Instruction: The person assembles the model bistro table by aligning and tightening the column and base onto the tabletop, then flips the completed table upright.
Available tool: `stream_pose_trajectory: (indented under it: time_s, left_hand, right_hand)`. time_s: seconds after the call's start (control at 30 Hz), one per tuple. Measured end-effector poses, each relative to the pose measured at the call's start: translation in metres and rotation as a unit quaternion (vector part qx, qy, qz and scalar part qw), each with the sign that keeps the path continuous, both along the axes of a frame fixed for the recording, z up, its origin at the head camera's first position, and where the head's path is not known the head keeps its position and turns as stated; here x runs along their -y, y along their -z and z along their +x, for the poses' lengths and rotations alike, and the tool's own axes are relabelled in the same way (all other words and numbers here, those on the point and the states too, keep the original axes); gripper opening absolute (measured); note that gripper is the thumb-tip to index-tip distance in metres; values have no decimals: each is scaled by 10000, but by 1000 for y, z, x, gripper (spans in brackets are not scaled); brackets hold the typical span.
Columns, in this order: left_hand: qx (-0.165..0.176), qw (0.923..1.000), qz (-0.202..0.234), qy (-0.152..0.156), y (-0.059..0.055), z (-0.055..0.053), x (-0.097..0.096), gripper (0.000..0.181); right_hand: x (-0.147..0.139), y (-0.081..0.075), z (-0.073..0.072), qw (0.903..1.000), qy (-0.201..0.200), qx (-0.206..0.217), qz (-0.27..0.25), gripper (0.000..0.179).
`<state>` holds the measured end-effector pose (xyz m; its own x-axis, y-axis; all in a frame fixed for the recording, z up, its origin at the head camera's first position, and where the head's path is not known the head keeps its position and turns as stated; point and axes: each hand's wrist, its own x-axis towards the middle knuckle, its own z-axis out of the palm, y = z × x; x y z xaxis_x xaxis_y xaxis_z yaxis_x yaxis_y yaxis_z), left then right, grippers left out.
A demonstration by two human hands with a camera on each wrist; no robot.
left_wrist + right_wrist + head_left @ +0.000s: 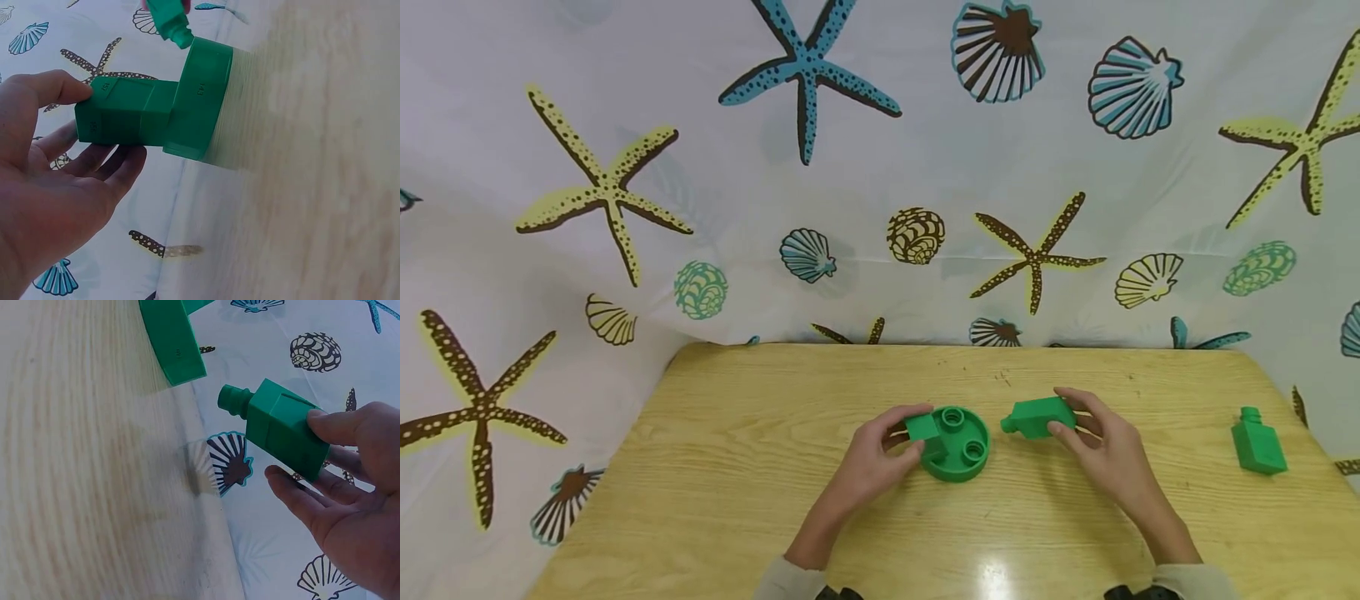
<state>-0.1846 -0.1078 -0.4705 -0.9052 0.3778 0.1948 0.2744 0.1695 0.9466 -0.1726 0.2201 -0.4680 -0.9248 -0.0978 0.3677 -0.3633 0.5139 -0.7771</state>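
A round green base (958,473) lies on the table with two threaded sockets showing. My left hand (881,454) grips a green block (125,112) that stands upright on the left side of this base; its lower end is hidden inside the rim. To the right, my right hand (1105,446) holds a green bottle-shaped piece (284,428) between thumb and fingers. That piece is tilted, its threaded neck pointing left toward the base, apart from it and above the table.
Another green bottle-shaped piece (1258,446) stands at the right of the wooden table (737,417), neck up. A white cloth (880,175) printed with starfish and shells hangs behind the table and along its sides.
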Motion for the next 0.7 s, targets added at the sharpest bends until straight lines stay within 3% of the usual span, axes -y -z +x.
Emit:
stream_pose_trajectory:
  time_s: [0.37,0.5,0.7]
  left_hand:
    - [-145,9997,-128,-133,-1,-2,-3,38]
    - [-130,9999,-29,-110,0,-2,-4,38]
    - [-59,10000,-16,-25,-1,2,-8,39]
  right_hand:
    - [20,-7,-1,9930,-200,-710,-919,45]
    - [31,-3,0,9897,-369,-795,-1131,45]
    - [41,1,5,9902,-490,-595,-1169,41]
